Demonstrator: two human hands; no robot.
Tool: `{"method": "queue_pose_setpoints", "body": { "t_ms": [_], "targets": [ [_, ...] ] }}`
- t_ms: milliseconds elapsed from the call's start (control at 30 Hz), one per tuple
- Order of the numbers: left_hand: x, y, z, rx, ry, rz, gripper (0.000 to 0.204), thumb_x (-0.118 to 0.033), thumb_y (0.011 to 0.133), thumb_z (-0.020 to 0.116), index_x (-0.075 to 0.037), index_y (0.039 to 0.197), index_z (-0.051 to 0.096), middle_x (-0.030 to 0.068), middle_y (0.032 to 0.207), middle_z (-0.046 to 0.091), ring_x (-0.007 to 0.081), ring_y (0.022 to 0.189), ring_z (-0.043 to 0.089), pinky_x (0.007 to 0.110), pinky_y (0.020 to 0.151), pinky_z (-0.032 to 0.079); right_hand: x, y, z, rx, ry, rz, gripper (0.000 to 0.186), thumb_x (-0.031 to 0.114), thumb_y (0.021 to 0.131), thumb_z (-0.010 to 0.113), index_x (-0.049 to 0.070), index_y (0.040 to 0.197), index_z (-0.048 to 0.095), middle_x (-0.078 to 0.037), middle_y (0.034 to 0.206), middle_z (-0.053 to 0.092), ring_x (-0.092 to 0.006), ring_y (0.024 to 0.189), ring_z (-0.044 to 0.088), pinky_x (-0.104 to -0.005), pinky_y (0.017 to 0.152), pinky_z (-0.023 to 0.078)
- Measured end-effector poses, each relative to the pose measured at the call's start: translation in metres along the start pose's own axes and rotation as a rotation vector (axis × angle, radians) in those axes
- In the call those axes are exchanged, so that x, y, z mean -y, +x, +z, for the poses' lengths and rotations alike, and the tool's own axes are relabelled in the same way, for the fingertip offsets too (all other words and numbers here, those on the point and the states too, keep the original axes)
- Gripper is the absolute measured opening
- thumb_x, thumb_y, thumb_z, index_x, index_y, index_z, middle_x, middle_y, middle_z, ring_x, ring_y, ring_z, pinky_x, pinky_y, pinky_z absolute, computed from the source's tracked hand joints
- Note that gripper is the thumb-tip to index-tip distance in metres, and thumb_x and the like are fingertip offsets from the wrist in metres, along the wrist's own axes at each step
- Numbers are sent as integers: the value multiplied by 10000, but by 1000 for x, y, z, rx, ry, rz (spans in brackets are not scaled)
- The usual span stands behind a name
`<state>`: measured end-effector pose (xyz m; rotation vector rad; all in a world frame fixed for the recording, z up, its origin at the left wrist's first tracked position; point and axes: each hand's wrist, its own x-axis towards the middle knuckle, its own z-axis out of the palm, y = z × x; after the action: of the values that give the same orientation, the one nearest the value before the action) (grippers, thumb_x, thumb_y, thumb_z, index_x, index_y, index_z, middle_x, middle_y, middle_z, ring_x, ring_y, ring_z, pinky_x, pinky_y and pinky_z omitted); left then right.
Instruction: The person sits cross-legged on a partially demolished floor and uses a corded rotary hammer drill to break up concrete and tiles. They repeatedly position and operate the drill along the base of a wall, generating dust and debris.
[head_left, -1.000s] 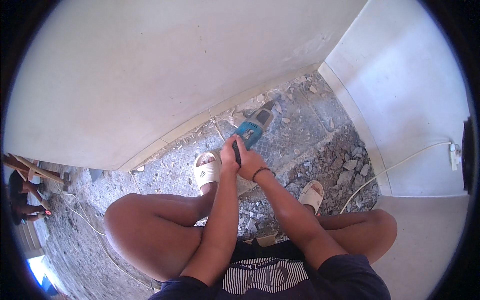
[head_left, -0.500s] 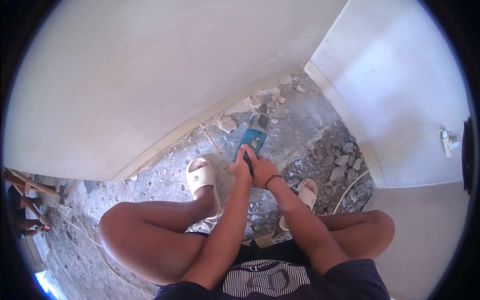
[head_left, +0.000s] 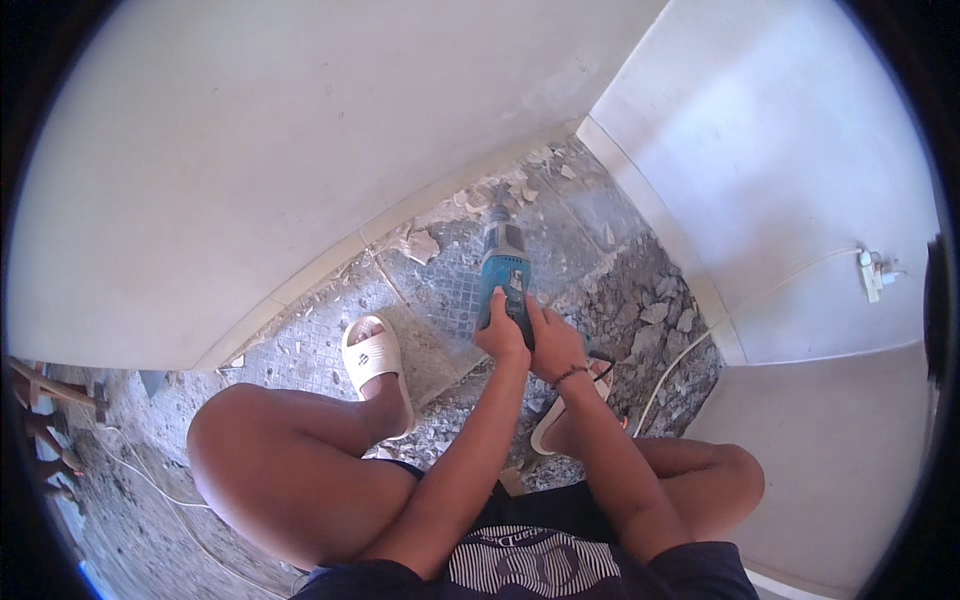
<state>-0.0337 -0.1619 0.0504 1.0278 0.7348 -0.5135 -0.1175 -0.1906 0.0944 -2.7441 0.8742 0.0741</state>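
Both of my hands are wrapped round the rear of a teal and grey rotary hammer drill [head_left: 507,272]. My left hand [head_left: 502,336] grips its left side, the thumb lying along the casing. Against the other side presses my right hand [head_left: 558,346], a dark bracelet at its wrist. The drill points away from me, toward the foot of the far wall. Its front end reaches broken tile pieces [head_left: 522,190] there; the bit's tip is hard to make out among dust and chips. Grid-marked mortar [head_left: 450,290] shows on the floor under the drill.
Grey rubble [head_left: 655,312] is heaped along the right wall [head_left: 770,190]. A white cable [head_left: 690,350] runs from a wall socket [head_left: 872,274] down past my right sandal [head_left: 560,420]. My left sandal [head_left: 372,355] stands on the floor. Another person's hand [head_left: 72,462] shows at far left.
The drill has swung from leaning right to pointing nearly straight ahead, slightly left. My hands have shifted right relative to my feet, still gripping it. The whole view has moved slightly.
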Motion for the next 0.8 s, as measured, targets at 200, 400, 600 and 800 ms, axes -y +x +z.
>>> {"method": "queue_pose_setpoints", "body": {
  "t_ms": [200,400,600,800],
  "targets": [
    [9,-8,13,-47,-10,-5,432,-268,876,817,79,1114,723,153,1093,742,253,882,718,376,777,578,-20,6,3,11,-43,36,380,206,898,634,62,1245,576,-177,1123,648,-393,1025,684,-488,834,582],
    [5,-2,3,-15,-106,-113,532,-309,835,841,114,1124,697,156,1095,713,261,912,700,400,805,565,-16,11,12,41,-92,7,300,181,902,620,62,1176,599,-175,1111,655,-387,1029,685,-494,845,580],
    [7,-4,9,-78,-76,-111,510,-287,832,848,104,1117,688,158,1101,700,261,939,691,407,826,562,-16,13,3,81,-63,44,312,213,900,645,58,1166,595,-182,1121,662,-392,1032,694,-502,856,574],
    [4,10,26,40,-51,-85,570,-282,838,842,126,1181,642,170,1158,684,262,957,682,401,839,557,-14,31,-8,130,-45,92,415,263,864,706,45,1197,588,-192,1168,656,-419,1028,693,-518,866,566]
  ]
}}
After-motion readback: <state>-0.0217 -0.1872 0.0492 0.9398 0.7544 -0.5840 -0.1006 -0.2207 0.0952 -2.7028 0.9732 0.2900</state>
